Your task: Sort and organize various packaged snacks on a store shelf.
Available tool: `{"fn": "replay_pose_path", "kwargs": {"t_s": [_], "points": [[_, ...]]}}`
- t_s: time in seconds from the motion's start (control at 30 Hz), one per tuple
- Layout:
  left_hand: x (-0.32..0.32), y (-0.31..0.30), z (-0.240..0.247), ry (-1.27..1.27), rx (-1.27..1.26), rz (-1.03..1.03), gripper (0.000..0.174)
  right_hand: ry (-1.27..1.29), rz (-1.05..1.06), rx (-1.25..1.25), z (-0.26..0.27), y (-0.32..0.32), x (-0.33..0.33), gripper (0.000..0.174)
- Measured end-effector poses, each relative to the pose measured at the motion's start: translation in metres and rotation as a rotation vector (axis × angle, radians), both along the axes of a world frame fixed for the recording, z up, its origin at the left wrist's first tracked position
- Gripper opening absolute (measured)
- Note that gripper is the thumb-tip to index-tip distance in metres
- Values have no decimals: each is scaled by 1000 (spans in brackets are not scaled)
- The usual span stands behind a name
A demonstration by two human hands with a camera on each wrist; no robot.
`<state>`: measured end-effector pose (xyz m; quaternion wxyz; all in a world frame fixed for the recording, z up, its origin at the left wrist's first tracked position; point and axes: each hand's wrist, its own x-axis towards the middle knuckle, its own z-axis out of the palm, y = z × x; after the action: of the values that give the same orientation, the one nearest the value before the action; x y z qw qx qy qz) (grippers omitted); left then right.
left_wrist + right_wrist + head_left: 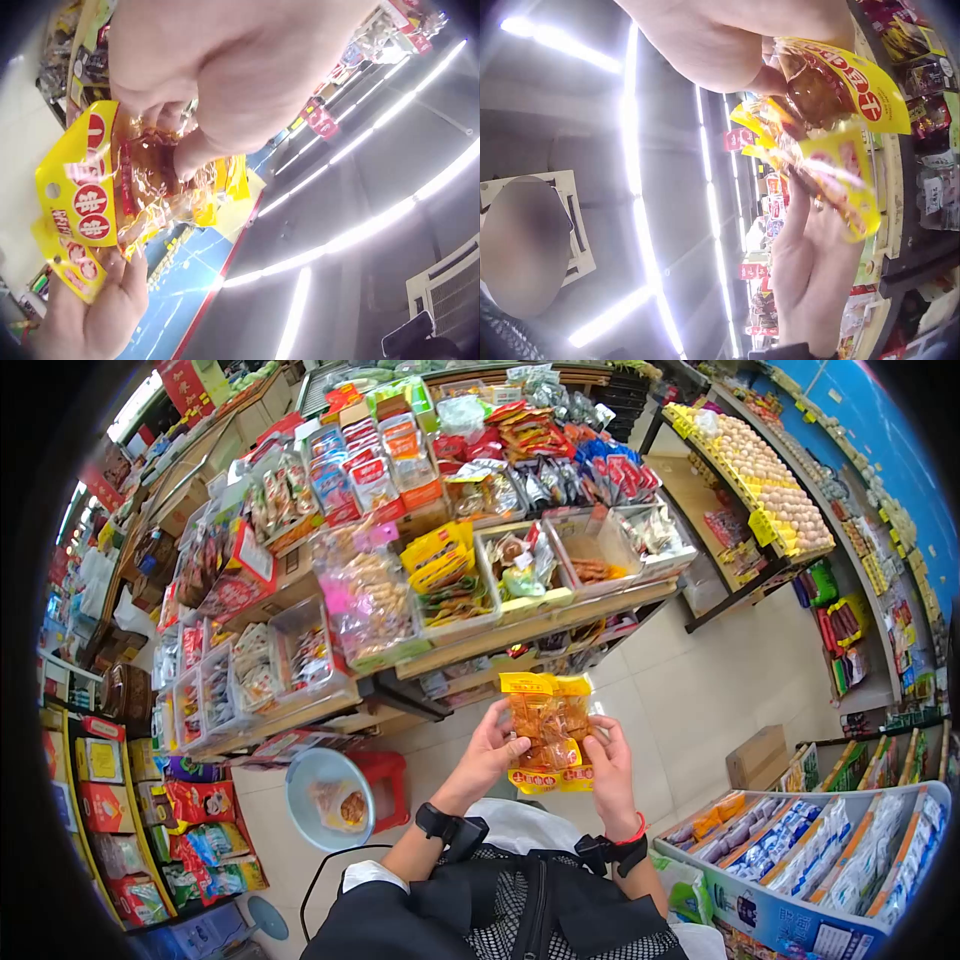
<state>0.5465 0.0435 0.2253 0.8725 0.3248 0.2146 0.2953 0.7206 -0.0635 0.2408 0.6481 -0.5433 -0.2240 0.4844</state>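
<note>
Both hands hold clear-and-yellow snack packets (550, 728) in front of the body, with brown food visible through the plastic. On their left side the left hand (487, 753) pinches them, thumb over the front. The right hand (612, 765) grips the opposite edge, its thumb also on the front. Yellow printed headers (94, 176) overlap at one end in the left wrist view, so more than one packet is in the hands. Seen from the right wrist, a packet with a yellow header (870, 97) lies under the right hand, and another yellow end is close to the left hand (810, 262).
A display table (540, 615) with bins of packaged snacks stands ahead. At the left, a pale blue basin (302, 800) holding packets sits by a red stool (388, 785). Egg trays (765, 470) fill a rack at the right. A blue-edged box (800, 915) of packets stands near right.
</note>
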Motion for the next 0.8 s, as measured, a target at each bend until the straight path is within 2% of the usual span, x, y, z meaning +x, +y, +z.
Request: {"fn": "replay_pose_path", "kwargs": {"t_s": [0.1, 0.13, 0.23, 0.27, 0.37, 0.47, 0.53, 0.7, 0.8], "points": [[41, 24, -8, 20, 31, 1, 77, 3, -33, -10, 5, 24, 22, 32], [54, 35, -6, 26, 5, -15, 75, -11, -58, -11, 3, 32, 32, 33], [90, 72, -4, 92, 156, -54, 71, -139, -90, 7, 16, 59, 57, 36], [104, 84, -6, 97, 230, -110, 68, -195, -94, 11, 23, 65, 64, 37], [135, 107, 2, 145, 148, -210, 68, -250, -56, 24, 37, 89, 84, 46], [161, 129, -1, 57, 196, -277, 68, -373, -40, 3, 38, 113, 100, 55], [172, 141, -6, 50, 238, -351, 70, -413, -63, -66, 30, 125, 111, 55], [186, 164, -1, 56, 66, -246, 70, -500, -26, -87, 23, 163, 140, 51], [196, 179, 0, 37, -20, -130, 66, -747, 101, -40, 27, 194, 168, 51]]}}
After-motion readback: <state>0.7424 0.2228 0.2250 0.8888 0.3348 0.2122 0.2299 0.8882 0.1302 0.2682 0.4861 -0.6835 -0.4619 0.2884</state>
